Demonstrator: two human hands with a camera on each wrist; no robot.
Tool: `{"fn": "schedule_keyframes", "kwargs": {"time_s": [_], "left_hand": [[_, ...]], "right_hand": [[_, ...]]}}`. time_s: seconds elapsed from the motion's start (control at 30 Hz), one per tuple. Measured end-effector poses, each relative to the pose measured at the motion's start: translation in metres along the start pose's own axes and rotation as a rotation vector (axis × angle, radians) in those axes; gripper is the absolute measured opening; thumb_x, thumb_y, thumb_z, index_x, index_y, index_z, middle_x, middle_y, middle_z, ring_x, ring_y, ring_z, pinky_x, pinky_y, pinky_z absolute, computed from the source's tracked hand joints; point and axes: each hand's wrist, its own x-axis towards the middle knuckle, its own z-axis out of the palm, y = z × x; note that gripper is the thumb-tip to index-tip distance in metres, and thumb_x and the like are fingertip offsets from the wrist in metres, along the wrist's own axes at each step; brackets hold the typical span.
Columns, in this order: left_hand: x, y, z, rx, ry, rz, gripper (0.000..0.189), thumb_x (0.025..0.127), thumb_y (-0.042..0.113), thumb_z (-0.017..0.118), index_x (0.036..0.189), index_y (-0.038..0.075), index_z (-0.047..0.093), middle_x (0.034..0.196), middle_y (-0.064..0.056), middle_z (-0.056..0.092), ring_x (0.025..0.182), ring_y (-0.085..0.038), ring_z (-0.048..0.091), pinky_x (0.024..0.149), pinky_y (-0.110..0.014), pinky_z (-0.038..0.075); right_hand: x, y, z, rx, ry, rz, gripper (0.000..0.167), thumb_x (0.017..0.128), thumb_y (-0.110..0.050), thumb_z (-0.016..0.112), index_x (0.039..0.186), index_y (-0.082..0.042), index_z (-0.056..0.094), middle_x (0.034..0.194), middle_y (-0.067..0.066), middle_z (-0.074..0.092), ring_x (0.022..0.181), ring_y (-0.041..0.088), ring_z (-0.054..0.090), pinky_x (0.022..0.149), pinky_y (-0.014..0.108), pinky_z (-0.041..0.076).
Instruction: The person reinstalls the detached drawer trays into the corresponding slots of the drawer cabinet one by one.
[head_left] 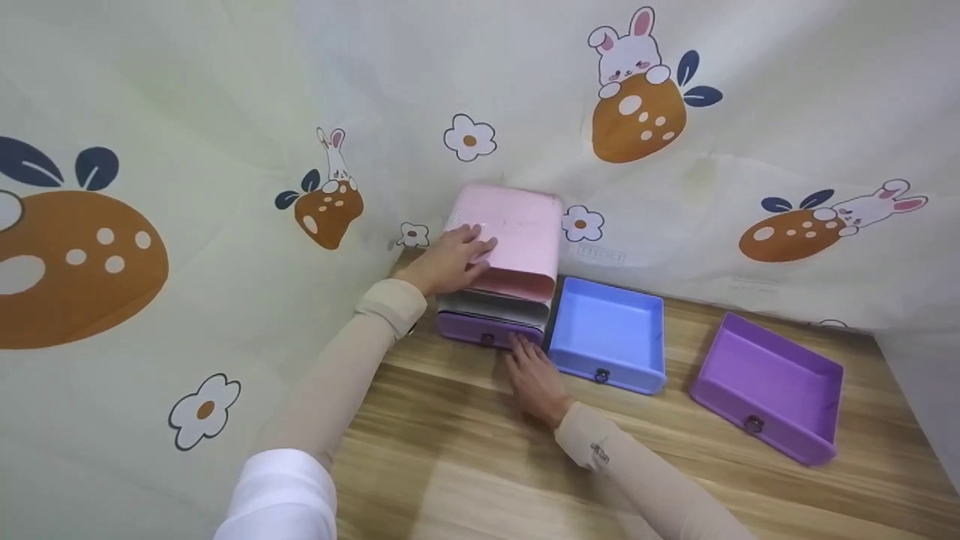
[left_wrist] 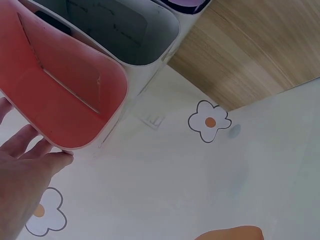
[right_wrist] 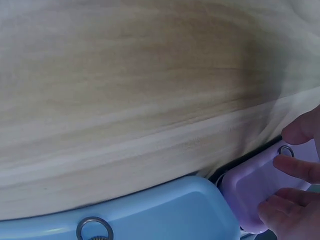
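Note:
A stacked drawer cabinet with a pink top housing (head_left: pixel 521 225) stands against the back wall. Its upper two compartments are hollow, the top one pink inside (left_wrist: pixel 60 100) and the one below grey (left_wrist: pixel 125 35). A purple drawer (head_left: pixel 461 328) with a small ring pull (right_wrist: pixel 286 150) fills the bottom compartment, its front about flush. My left hand (head_left: pixel 450 262) rests on the pink housing's top, fingers spread. Extended fingers of my right hand (head_left: pixel 536 379) touch the purple drawer's front, right of the ring pull.
Just right of the cabinet lies a blue drawer (head_left: pixel 607 322) with a ring pull. Farther right, a second purple drawer (head_left: pixel 776 382) sits at an angle on the wooden tabletop (head_left: pixel 435 435). Printed cloth walls (head_left: pixel 420 67) enclose the left, back and right sides.

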Motion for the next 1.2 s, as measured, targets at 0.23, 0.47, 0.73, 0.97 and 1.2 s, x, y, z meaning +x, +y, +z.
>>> {"fn": "schedule_keyframes", "kwargs": {"time_s": [0.23,0.47,0.73,0.97,1.2], "left_hand": [[-0.001,-0.002,0.000,0.014,0.007,0.023,0.052,0.103,0.034,0.046,0.151,0.015,0.042,0.161,-0.021,0.032,0.151,-0.041,0.030,0.129,-0.051,0.022],[0.001,-0.002,-0.002,-0.003,0.007,0.012,0.052,0.103,0.034,0.047,0.151,0.016,0.042,0.161,-0.021,0.032,0.152,-0.040,0.028,0.130,-0.050,0.021],[-0.001,-0.002,0.001,-0.008,-0.023,0.002,0.053,0.104,0.036,0.045,0.153,0.017,0.038,0.163,-0.020,0.028,0.154,-0.039,0.024,0.130,-0.051,0.018],[0.000,-0.003,0.002,-0.015,-0.051,-0.016,0.054,0.105,0.037,0.042,0.155,0.018,0.034,0.165,-0.018,0.023,0.156,-0.038,0.019,0.131,-0.051,0.014],[0.001,-0.005,0.002,-0.009,-0.044,-0.010,0.054,0.105,0.038,0.041,0.155,0.018,0.034,0.166,-0.017,0.023,0.155,-0.038,0.020,0.131,-0.051,0.015]], "right_hand": [[0.008,0.003,-0.002,-0.025,-0.011,0.008,0.045,0.083,-0.019,0.070,0.123,-0.001,0.061,0.149,0.021,0.049,0.134,0.033,0.054,0.113,0.040,0.048],[-0.004,0.016,-0.004,0.024,0.168,0.025,0.032,0.086,-0.019,0.068,0.113,-0.002,0.063,0.129,0.018,0.060,0.118,0.032,0.061,0.095,0.040,0.058],[-0.059,0.071,-0.028,0.126,0.475,0.098,0.016,0.079,-0.007,0.064,0.095,-0.005,0.060,0.105,0.013,0.063,0.095,0.030,0.062,0.078,0.043,0.057],[-0.144,0.161,-0.054,0.147,0.465,0.340,0.017,0.079,-0.003,0.069,0.093,0.003,0.060,0.097,0.023,0.063,0.084,0.041,0.060,0.070,0.053,0.053],[-0.227,0.207,-0.072,0.173,0.250,0.605,0.025,0.094,-0.016,0.060,0.104,0.007,0.059,0.102,0.032,0.061,0.095,0.054,0.056,0.079,0.068,0.046]]}}
